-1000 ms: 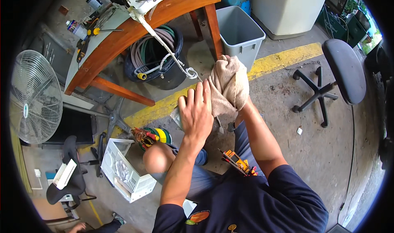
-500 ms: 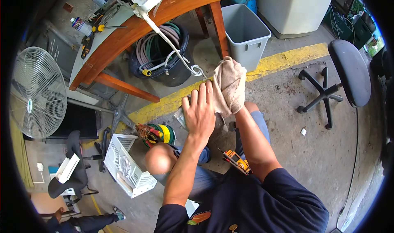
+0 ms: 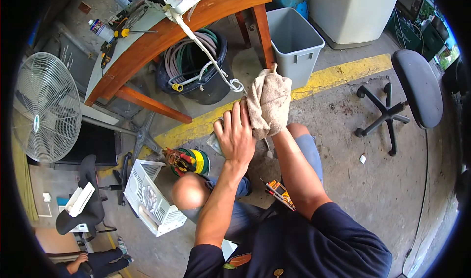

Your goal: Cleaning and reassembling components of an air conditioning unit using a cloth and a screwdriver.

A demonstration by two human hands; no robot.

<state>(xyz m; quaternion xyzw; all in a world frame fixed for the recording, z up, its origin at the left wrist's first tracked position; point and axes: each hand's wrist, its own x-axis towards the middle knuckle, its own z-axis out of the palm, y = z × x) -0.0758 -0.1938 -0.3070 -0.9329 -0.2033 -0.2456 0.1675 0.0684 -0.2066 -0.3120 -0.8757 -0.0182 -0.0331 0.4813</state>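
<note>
A beige cloth (image 3: 270,101) is bunched over my right hand, which grips it from inside; the fingers are hidden under its folds. My left hand (image 3: 237,137) is beside it, back upward, fingers stretched and partly spread, its index-side edge against the cloth. Its palm is out of sight. A small clear plastic-looking piece (image 3: 214,143) shows just left of my left hand, and I cannot tell whether it touches. Below the cloth a thin light-coloured strip (image 3: 269,152) can be seen near my right wrist.
Ahead are a curved wooden table (image 3: 142,47), a black bucket with hoses (image 3: 211,94) and a grey bin (image 3: 294,57). A yellow multimeter (image 3: 280,193) lies by my lap. Left are a white casing (image 3: 154,204), a tool-filled reel (image 3: 198,161) and a fan (image 3: 46,106). A chair (image 3: 417,89) stands right.
The cloth has turned and shifted slightly left and down over my right hand. My left hand has moved a little left, its fingers still stretched. A person at lower left has shifted.
</note>
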